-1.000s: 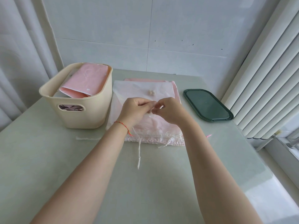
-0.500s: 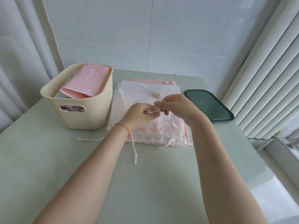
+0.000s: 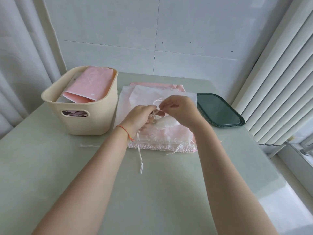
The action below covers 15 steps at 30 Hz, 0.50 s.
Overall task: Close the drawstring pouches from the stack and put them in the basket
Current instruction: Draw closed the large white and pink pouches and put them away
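Observation:
A stack of pale pink and white drawstring pouches (image 3: 171,133) lies in the middle of the table. Over it I hold the top white pouch (image 3: 166,123), bunched at its neck. My left hand (image 3: 141,117) grips the gathered neck and one white drawstring (image 3: 139,155), whose knotted end hangs down onto the table. My right hand (image 3: 180,110) pinches the other cord end, which loops up beside my fingers. The cream basket (image 3: 88,122) stands at the left with a folded pink pouch (image 3: 91,85) inside.
A dark green oval tray (image 3: 219,111) lies right of the stack near the vertical blinds. A loose bit of white string (image 3: 89,145) lies on the table left of my left forearm. A white wall stands behind the table.
The pouch's neck has gathered into a bunch between my hands. My right hand has drawn its cord up and to the right, and a loop now stands above my fingers.

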Motion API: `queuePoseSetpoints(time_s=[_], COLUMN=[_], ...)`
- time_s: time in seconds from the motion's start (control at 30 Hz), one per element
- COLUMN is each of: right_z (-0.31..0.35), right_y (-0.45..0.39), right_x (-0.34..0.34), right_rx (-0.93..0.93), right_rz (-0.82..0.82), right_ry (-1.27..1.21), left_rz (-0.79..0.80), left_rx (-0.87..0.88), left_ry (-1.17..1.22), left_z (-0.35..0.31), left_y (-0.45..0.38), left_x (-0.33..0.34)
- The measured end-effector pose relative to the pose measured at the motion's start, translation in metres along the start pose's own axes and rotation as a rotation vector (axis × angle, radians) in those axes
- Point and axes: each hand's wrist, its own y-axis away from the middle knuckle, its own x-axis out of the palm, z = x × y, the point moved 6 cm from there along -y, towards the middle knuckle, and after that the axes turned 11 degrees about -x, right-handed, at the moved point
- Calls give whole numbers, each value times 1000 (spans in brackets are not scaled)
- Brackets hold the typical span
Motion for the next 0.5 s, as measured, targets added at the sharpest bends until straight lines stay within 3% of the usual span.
queuePoseSetpoints(time_s=[0.1,0.27,0.5], right_z=[2,1,-8], right_y=[-2,-4,0], right_x=[13,15,-1], right_rx=[-76,-102,27], right_rz=[72,47,81], right_ry=[41,167,311], left_rz=[22,44,-164], left_rx=[-61,-52,74], left_ry=[57,44,24], left_z=[5,4,4], left_y=[-5,-4,-14], left_x=[-2,-2,-15])
